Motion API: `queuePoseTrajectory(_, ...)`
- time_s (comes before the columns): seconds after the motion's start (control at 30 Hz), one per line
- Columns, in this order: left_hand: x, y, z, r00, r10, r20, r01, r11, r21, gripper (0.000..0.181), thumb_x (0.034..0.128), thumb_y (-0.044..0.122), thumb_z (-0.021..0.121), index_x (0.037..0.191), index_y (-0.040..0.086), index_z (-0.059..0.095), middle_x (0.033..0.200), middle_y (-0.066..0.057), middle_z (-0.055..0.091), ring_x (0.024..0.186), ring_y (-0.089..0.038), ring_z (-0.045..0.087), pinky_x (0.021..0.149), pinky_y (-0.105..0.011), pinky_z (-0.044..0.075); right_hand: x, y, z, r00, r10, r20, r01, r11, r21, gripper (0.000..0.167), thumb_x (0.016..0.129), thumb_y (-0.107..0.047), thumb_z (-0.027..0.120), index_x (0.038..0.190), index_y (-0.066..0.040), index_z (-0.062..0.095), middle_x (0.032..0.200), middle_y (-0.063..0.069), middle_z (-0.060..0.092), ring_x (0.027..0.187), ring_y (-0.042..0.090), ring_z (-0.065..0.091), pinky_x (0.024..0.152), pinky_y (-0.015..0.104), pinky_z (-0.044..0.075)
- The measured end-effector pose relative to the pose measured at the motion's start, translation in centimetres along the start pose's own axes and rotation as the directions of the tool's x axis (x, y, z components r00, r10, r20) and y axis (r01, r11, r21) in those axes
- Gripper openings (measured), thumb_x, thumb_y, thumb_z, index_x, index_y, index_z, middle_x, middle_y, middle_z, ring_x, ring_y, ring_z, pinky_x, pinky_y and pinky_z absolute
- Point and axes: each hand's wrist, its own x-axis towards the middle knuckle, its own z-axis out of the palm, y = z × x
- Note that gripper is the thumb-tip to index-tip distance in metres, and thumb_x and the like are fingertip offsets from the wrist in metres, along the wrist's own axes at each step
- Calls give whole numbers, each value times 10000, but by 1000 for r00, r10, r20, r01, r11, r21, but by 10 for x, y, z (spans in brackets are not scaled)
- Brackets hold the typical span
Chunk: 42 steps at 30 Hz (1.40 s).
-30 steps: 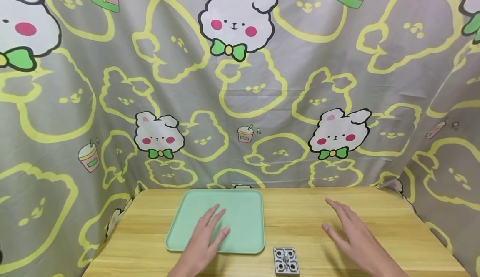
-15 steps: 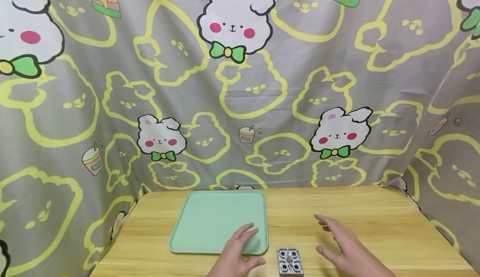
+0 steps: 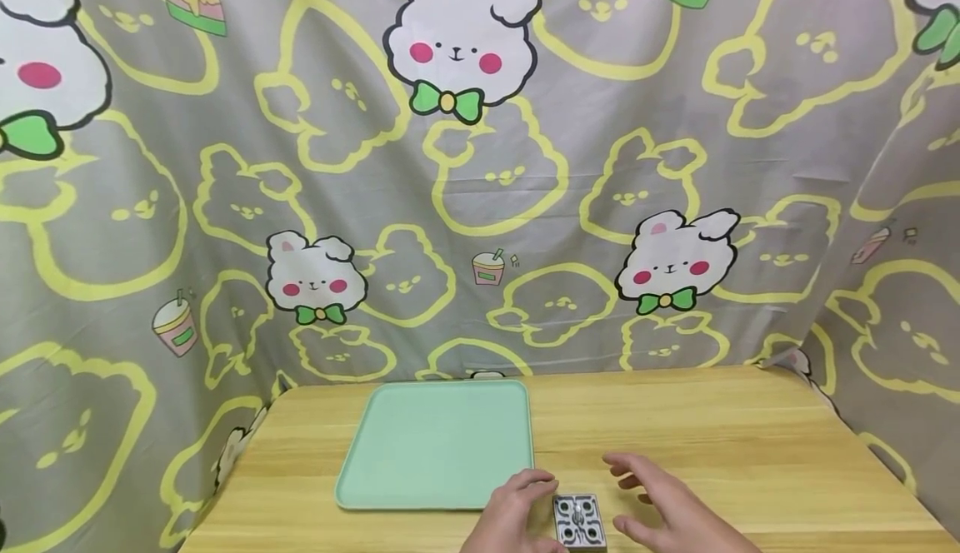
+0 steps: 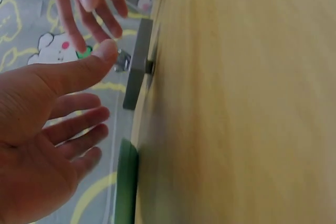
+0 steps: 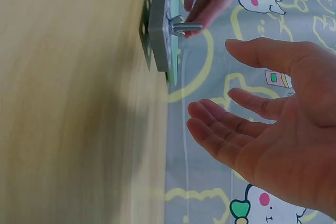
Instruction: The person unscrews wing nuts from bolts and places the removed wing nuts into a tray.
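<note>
The fingers of the left hand are loosely bent and hold nothing, with a wide gap between them and the thumb. The right hand is much the same: fingers relaxed and a little curved, thumb held well away from them, nothing in its grasp.

Between the two hands, at the near edge of the head view, is a grey metal block, roughly rectangular, with a dark round mark near each corner of its upper face. A thin metal post stands up from the middle of that face. The left hand is just beside the block's left side; the right hand is near its right side, a strip of wood showing between.

Farther to the left, a pale green tray with a low rim lies flat on the wooden table, its near right corner partly hidden by the left hand. Beyond the far table edge hangs a grey curtain printed with white rabbit heads.
</note>
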Motion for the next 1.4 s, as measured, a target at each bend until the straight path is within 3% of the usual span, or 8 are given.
queuePoseTrajectory(0.2,13,13,2,986,-95,135,90,995,39,602,787,289,920,1285,40,692,1204,12,626,1076,-77,595,869,-221,552,4,-3,2,998,30,59,-33,998,52,602,995,-198,704,1460,55,418,1319,240,545,1093,338,627,800,332,597)
queuePoseTrajectory(0.33,18,17,6,984,-96,149,90,995,43,607,775,246,930,1285,24,686,1149,15,594,1018,-44,551,849,-179,529,6,-4,4,995,50,83,-57,995,81,599,999,-200,698,1459,60,416,1324,255,541,1098,319,627,807,323,596)
queuePoseTrajectory(0.47,21,18,10,977,-139,159,139,990,13,600,770,195,930,1283,12,678,1120,27,565,972,-19,505,830,-161,511,8,-6,7,993,69,99,-79,991,108,588,994,-184,703,1448,65,423,1310,238,549,1081,298,632,799,314,595)
queuePoseTrajectory(0.67,23,16,14,977,-149,152,154,988,-17,513,770,137,913,1216,12,693,1091,32,556,926,-33,493,765,-176,515,12,-10,12,992,88,95,-103,981,166,543,972,-155,725,1389,73,463,1199,148,565,1009,205,638,776,315,608)
queuePoseTrajectory(0.9,26,15,12,975,-151,161,168,981,-98,496,768,147,920,1199,30,706,1066,73,542,898,14,479,787,-163,505,17,-15,14,974,203,100,-222,942,253,440,979,-139,714,1311,73,518,1071,112,574,908,97,644,724,273,604)
queuePoseTrajectory(1.07,25,11,7,981,-113,160,141,973,-180,490,795,159,903,1225,49,697,1121,70,540,919,29,497,790,-169,520,18,-18,16,966,244,84,-259,919,296,387,976,-127,717,1259,66,535,1011,100,588,842,124,659,680,271,606)
queuePoseTrajectory(1.2,22,5,2,981,-114,156,154,949,-275,482,825,112,858,1265,55,669,1162,68,534,940,-3,523,771,-190,531,20,-20,20,959,276,67,-282,901,329,365,984,-133,706,1240,72,546,996,89,618,841,159,673,688,267,610)
queuePoseTrajectory(1.4,17,4,-10,987,-138,85,159,926,-343,626,780,41,840,1355,119,605,1185,20,544,990,-32,541,820,-241,568,31,-19,29,951,309,13,-292,884,365,322,1008,-145,667,1218,88,596,1010,79,670,877,207,683,723,250,603)
